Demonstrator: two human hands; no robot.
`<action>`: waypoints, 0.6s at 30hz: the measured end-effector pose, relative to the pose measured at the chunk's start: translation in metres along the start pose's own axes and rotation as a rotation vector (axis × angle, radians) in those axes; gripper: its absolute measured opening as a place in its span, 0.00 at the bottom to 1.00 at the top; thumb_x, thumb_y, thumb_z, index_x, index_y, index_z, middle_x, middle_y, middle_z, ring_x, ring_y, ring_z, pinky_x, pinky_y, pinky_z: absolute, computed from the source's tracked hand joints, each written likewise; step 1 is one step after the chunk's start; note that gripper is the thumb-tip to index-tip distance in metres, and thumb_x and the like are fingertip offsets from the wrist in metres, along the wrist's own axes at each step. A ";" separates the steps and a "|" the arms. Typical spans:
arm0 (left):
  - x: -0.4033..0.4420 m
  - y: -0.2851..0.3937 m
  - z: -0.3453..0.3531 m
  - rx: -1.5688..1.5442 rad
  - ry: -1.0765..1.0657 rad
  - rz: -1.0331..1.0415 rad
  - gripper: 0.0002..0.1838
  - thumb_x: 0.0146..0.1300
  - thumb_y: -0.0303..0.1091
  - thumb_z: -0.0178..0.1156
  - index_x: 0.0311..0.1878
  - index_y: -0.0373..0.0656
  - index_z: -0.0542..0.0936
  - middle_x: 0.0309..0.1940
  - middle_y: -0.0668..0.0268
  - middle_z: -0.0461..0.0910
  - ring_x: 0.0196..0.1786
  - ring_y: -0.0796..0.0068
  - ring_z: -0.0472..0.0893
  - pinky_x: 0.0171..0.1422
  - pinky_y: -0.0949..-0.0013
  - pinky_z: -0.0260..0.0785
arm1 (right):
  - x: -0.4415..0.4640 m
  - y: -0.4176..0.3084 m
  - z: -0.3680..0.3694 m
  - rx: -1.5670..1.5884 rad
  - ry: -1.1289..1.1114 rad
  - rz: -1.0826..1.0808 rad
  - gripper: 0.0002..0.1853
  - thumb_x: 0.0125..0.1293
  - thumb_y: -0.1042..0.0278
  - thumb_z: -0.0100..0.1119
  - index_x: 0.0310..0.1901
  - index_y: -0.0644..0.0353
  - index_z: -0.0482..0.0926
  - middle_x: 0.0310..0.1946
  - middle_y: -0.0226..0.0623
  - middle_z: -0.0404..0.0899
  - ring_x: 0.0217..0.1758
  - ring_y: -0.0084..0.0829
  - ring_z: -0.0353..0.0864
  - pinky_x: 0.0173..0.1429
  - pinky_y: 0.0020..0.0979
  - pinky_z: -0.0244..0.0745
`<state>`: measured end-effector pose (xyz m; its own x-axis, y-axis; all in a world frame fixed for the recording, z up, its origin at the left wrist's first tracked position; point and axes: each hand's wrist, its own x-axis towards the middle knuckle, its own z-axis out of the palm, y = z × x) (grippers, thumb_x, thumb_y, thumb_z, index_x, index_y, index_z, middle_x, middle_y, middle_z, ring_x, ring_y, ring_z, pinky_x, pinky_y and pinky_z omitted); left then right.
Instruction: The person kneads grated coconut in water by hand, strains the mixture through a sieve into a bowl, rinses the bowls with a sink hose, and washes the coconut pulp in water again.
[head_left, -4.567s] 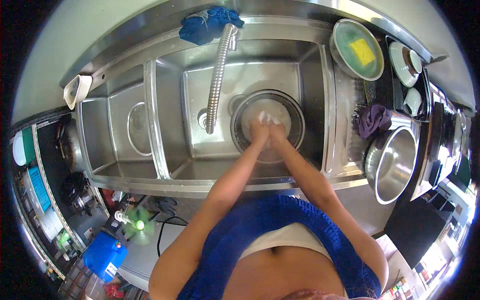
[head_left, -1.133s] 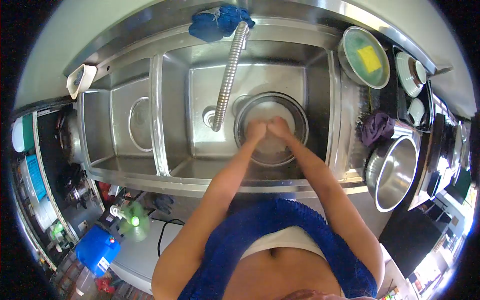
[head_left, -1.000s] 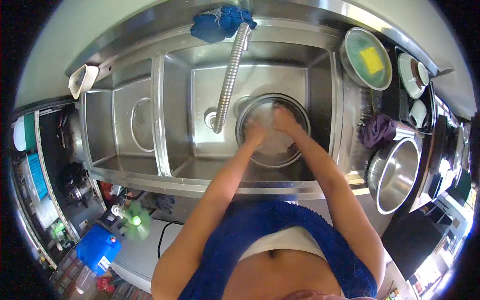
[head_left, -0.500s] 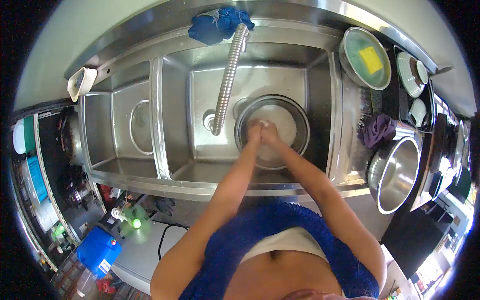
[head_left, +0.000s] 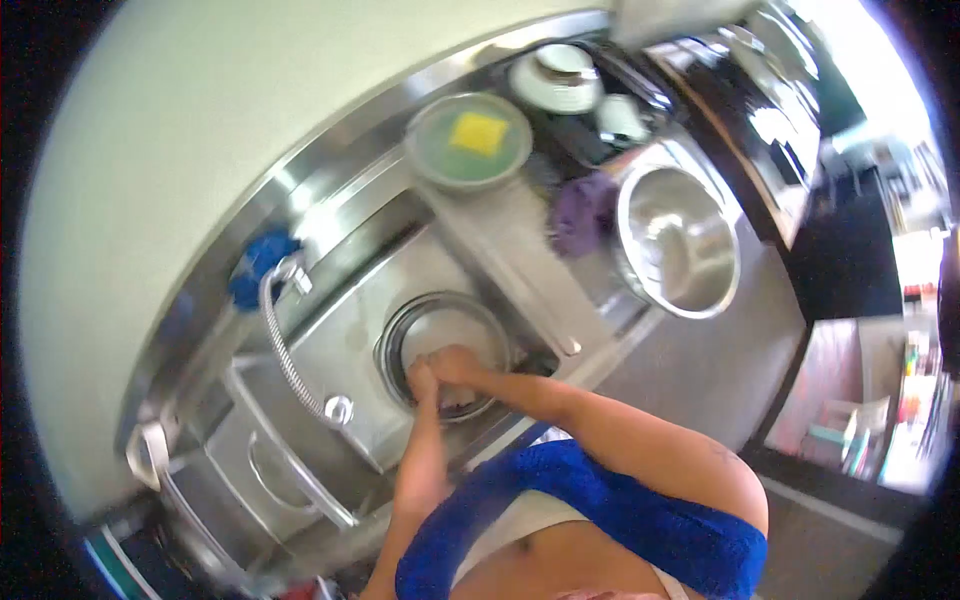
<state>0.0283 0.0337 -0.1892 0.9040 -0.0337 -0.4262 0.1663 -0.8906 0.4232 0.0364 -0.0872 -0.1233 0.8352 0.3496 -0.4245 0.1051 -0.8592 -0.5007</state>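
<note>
A round metal pot (head_left: pixel 487 312) stands in the larger sink basin, with cloudy whitish water inside. Both hands are in it, close together near its front-left part. My left hand (head_left: pixel 423 378) looks closed, its fingers against the other hand. My right hand (head_left: pixel 455 366) is closed too, beside the left. What they hold, if anything, is hidden and blurred. Left of the pot, the flexible metal faucet (head_left: pixel 285 355) hangs over the basin.
Right of the basin are a bowl (head_left: pixel 425 165) of greenish liquid with a yellow sponge (head_left: pixel 479 133), a purple cloth (head_left: pixel 582 215) and a large steel bowl (head_left: pixel 628 235). Dishes (head_left: pixel 556 93) stand behind. A blue cloth (head_left: pixel 262 265) lies by the faucet; a smaller basin (head_left: pixel 250 500) is at left.
The view has swung to the right and tilted, so the sink appears slanted and lower left. Both hands remain together in the pot.
</note>
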 end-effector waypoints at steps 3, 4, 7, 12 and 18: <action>0.019 -0.016 0.016 0.128 -0.023 0.276 0.16 0.65 0.39 0.46 0.44 0.38 0.77 0.41 0.47 0.77 0.45 0.47 0.75 0.56 0.53 0.65 | -0.016 0.011 0.005 -0.022 0.270 0.204 0.19 0.59 0.56 0.50 0.45 0.61 0.80 0.44 0.50 0.79 0.51 0.51 0.75 0.56 0.50 0.68; 0.027 -0.006 0.016 -0.634 -0.076 -0.051 0.16 0.63 0.38 0.50 0.49 0.39 0.75 0.50 0.46 0.72 0.50 0.47 0.73 0.57 0.55 0.66 | -0.026 0.016 -0.006 -0.012 0.308 0.249 0.19 0.59 0.56 0.50 0.45 0.61 0.80 0.44 0.50 0.79 0.51 0.51 0.75 0.56 0.50 0.68; -0.014 0.050 -0.027 -0.184 -0.152 0.086 0.20 0.60 0.39 0.55 0.54 0.41 0.72 0.62 0.48 0.62 0.60 0.48 0.67 0.61 0.55 0.63 | -0.054 0.022 -0.033 0.056 0.182 0.087 0.23 0.58 0.52 0.51 0.48 0.59 0.79 0.54 0.51 0.74 0.60 0.54 0.68 0.63 0.50 0.63; -0.031 0.059 -0.010 0.266 -0.173 0.506 0.28 0.57 0.43 0.59 0.60 0.45 0.68 0.67 0.52 0.56 0.67 0.52 0.59 0.70 0.51 0.50 | -0.060 0.034 -0.031 0.030 0.013 0.083 0.26 0.57 0.58 0.58 0.58 0.55 0.72 0.64 0.46 0.64 0.66 0.48 0.63 0.66 0.48 0.60; -0.052 0.092 -0.010 0.434 -0.429 0.742 0.28 0.57 0.43 0.58 0.60 0.41 0.69 0.64 0.50 0.62 0.66 0.48 0.61 0.70 0.52 0.52 | -0.075 0.042 -0.025 0.184 0.149 0.277 0.26 0.56 0.60 0.59 0.58 0.55 0.72 0.64 0.45 0.65 0.66 0.48 0.64 0.66 0.47 0.61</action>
<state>0.0001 -0.0420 -0.1200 0.4845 -0.7431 -0.4617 -0.6286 -0.6627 0.4071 -0.0084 -0.1588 -0.0934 0.8893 0.0428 -0.4552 -0.2239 -0.8272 -0.5153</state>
